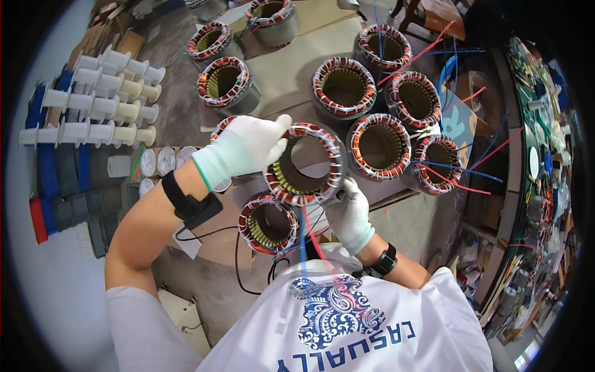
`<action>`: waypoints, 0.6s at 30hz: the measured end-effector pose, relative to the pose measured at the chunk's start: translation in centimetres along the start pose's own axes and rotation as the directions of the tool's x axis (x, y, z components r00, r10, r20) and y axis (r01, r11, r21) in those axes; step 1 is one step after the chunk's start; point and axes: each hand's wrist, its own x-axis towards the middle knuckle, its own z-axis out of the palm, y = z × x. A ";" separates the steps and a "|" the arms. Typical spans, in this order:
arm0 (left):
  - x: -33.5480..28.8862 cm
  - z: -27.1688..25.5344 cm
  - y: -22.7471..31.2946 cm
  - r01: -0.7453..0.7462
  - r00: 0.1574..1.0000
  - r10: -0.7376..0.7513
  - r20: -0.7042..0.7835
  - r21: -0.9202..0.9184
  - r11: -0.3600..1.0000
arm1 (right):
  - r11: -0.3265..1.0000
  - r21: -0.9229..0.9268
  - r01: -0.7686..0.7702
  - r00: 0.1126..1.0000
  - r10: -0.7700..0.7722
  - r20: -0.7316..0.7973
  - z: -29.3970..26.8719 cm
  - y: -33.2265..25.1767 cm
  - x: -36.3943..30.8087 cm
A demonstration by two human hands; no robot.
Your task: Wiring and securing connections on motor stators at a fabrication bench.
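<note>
A motor stator (335, 160), a metal ring with red-and-white laced windings round its end, is held tilted in front of me; brown sheet shows through its bore. My left hand (251, 146), in a white glove, is closed at the stator's upper left rim. At its lower right side, my right hand (350, 217), also gloved, grips the outer wall with the fingers partly hidden. Blue and red lead wires (303, 232) hang from the stator toward my shirt. Just below it stands another stator (246, 218), and one more (222, 126) is partly covered by my left hand.
Several stators (317, 90) stand on the brown-covered surface (297, 68) ahead, with blue and red leads (458, 167) sticking out at the right. White wire spools (93, 105) are stacked at the left. A cluttered green bench (527, 161) runs along the right. A black cable (237, 266) loops below.
</note>
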 end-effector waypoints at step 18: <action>4.4 3.9 -3.3 0.083 0.983 -0.079 0.165 -0.019 0.996 | 0.994 0.096 -0.056 0.977 0.075 -0.200 -1.7 1.6 5.8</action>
